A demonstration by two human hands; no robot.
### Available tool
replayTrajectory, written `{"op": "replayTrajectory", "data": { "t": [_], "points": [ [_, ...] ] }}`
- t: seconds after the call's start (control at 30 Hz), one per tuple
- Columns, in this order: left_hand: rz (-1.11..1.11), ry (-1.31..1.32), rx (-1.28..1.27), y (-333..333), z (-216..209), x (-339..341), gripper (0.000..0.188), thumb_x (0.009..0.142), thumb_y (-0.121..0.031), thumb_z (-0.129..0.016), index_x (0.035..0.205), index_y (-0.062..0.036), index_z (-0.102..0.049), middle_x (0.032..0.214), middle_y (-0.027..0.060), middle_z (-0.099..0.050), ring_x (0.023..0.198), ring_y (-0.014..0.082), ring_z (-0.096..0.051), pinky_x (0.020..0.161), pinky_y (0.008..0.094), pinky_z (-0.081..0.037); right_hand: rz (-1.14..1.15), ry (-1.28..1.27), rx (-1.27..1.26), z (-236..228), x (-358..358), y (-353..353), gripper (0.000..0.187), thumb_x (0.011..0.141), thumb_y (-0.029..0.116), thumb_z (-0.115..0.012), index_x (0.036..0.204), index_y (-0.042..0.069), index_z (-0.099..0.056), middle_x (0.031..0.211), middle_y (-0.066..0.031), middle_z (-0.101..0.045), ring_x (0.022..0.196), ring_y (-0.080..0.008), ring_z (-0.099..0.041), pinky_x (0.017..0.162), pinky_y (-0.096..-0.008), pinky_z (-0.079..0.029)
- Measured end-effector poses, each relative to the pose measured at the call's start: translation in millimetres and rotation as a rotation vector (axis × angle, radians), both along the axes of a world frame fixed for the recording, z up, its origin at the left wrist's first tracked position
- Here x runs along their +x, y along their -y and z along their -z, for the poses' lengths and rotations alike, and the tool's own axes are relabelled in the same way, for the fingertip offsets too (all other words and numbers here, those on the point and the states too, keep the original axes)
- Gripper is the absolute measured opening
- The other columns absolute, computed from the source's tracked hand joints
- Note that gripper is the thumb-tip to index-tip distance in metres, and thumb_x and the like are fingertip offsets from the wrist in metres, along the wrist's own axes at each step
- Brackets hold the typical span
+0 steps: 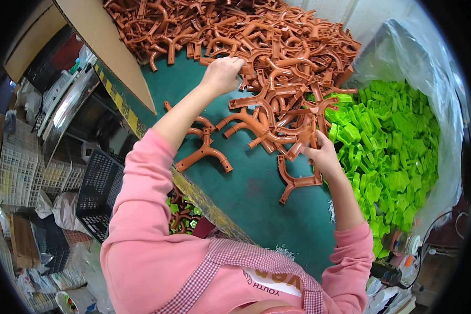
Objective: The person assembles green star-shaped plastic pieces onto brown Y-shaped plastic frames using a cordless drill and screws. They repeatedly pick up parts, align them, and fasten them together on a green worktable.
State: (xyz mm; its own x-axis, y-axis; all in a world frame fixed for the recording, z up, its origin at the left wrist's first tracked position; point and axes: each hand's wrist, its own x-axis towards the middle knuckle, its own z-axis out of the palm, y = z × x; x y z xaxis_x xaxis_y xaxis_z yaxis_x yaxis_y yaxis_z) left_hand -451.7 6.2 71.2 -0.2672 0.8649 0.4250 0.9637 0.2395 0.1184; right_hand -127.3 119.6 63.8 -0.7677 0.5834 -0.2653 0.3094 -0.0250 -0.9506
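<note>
A brown forked piece (300, 145) sat pinched in the right hand (324, 156), at the heap (267, 39)'s near side.
It lay just left of that hand, long axis running away from the body; the farther left hand (222, 75) curled over a brown tube (208, 61), grip hidden. Green tabletop (256, 201) opened nearer, to a taped edge (200, 200).

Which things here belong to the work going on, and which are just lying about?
Apparently in the work:
- brown plastic parts, with the left hand and right hand at them
- dark green worktop beneath
- bright green parts, perhaps, though neither hand touches them

Seemingly lying about:
- black basket
- white crates
</note>
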Motion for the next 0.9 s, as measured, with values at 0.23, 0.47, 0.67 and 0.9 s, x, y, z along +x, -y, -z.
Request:
{"op": "replayTrajectory", "data": {
  "t": [0.23, 0.47, 0.67, 0.9],
  "points": [
    [1.057, -0.157, 0.043, 25.3, -72.8, 171.2, 0.017, 0.067, -0.006, -0.065, 0.081, -0.0113, -0.056, 0.083, 0.0032, -0.058, 0.092, 0.0213, -0.06, 0.11, 0.0454, -0.036, 0.078, -0.066, -0.108, -2.3, 16.0, 25.1, 0.023, 0.096, 0.017, -0.062, 0.114, 0.003, -0.061, 0.086, -0.0034, -0.066, 0.066, -0.0108, -0.061, 0.057, -0.0261, -0.053],
    [0.919, -0.761, 0.194, 40.7, -31.7, 209.8, 0.013, 0.083, -0.019, -0.054, 0.094, -0.0269, -0.052, 0.108, -0.007, -0.05, 0.118, 0.0116, -0.05, 0.12, 0.0453, -0.021, -0.095, -0.691, -0.735, -0.4, 42.6, 55.9, 0.029, 0.104, 0.027, -0.043, 0.117, 0.006, -0.058, 0.101, -0.0064, -0.067, 0.089, -0.0167, -0.067, 0.075, -0.0324, -0.058],
    [0.677, 0.294, 0.48, 67.1, -11.4, 231.2, 0.05, 0.085, -0.016, -0.062, 0.131, -0.0192, -0.044, 0.143, 0.0066, -0.039, 0.141, 0.0245, -0.033, 0.119, 0.0462, -0.021, 0.114, -0.8, -0.505, -11.6, 46.3, 85.9, 0.023, 0.103, 0.022, -0.051, 0.118, 0.005, -0.053, 0.099, -0.0059, -0.064, 0.087, -0.0125, -0.064, 0.076, -0.0277, -0.055],
    [0.355, 1.732, 0.143, 100.1, 27.6, 276.0, 0.06, 0.091, -0.01, -0.06, 0.143, -0.0031, -0.032, 0.115, 0.0074, -0.05, 0.103, 0.0162, -0.051, 0.085, 0.0294, -0.043, 0.045, -0.516, 0.013, -0.5, 57.3, 128.0, 0.067, 0.1, 0.022, -0.049, 0.155, 0.002, -0.016, 0.148, -0.0172, -0.037, 0.133, -0.0246, -0.042, 0.11, -0.0335, -0.033]
  ]
}}
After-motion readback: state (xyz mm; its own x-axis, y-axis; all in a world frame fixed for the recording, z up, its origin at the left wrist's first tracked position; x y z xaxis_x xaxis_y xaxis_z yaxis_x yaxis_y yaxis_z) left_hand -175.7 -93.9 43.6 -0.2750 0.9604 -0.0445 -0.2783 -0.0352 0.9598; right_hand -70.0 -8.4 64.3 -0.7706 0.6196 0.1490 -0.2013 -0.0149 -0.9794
